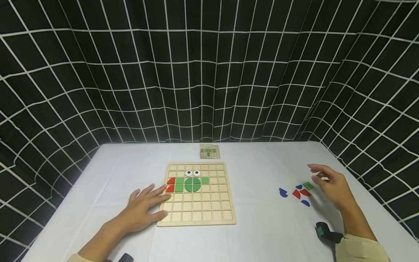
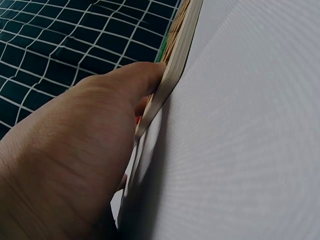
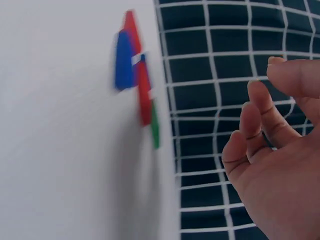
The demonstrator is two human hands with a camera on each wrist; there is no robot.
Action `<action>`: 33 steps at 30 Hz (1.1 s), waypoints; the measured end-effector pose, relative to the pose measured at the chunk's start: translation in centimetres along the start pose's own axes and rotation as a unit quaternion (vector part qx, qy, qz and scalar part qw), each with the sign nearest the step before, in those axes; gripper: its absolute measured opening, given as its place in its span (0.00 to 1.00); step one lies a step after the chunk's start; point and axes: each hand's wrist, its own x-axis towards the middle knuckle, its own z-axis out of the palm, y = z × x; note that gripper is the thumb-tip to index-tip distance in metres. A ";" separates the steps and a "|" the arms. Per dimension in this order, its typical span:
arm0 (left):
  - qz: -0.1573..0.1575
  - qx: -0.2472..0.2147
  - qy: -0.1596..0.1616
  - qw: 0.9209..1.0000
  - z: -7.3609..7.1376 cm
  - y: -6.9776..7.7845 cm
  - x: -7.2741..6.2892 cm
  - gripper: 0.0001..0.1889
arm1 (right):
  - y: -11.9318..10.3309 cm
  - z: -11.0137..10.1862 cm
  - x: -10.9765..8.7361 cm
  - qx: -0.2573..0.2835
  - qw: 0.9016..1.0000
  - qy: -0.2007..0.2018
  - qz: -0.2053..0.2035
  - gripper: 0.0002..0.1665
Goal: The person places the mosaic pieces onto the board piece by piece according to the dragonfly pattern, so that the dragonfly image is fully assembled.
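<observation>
My left hand (image 1: 144, 209) rests with extended fingers on the left border of a wooden grid board (image 1: 206, 206); in the left wrist view the thumb lies against the board's edge (image 2: 172, 70). On the board are two eye pieces (image 1: 192, 173), a green circle of quarter pieces (image 1: 192, 184), green squares (image 1: 179, 183) on both sides of it and red quarter pieces (image 1: 170, 185) at the left. Over on the right, my right hand (image 1: 334, 185) hovers beside loose pieces, fingers loosely bent, nothing visible between them. Nearest it is a green square (image 1: 308, 186).
Red quarter pieces (image 1: 296, 194) and several blue rounded pieces (image 1: 305, 203) lie loose on the white table (image 1: 262, 233). Behind the board lies a small picture card (image 1: 210, 151). A black curtain with a white grid (image 1: 203, 72) surrounds the table's back and sides.
</observation>
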 end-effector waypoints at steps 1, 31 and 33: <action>0.000 -0.001 0.000 1.000 0.0 0.0 0.0 0.28 | 0.5 0.0 -0.1 0.000 1.000 -0.004 0.003 0.18; -0.005 0.005 -0.003 1.000 -0.2 0.2 0.1 0.28 | 3.9 0.8 -0.4 -0.171 0.970 -0.138 0.107 0.26; -0.004 0.006 -0.004 1.000 -0.1 0.1 0.1 0.28 | 4.1 0.8 -0.5 -0.168 0.969 -0.137 0.115 0.28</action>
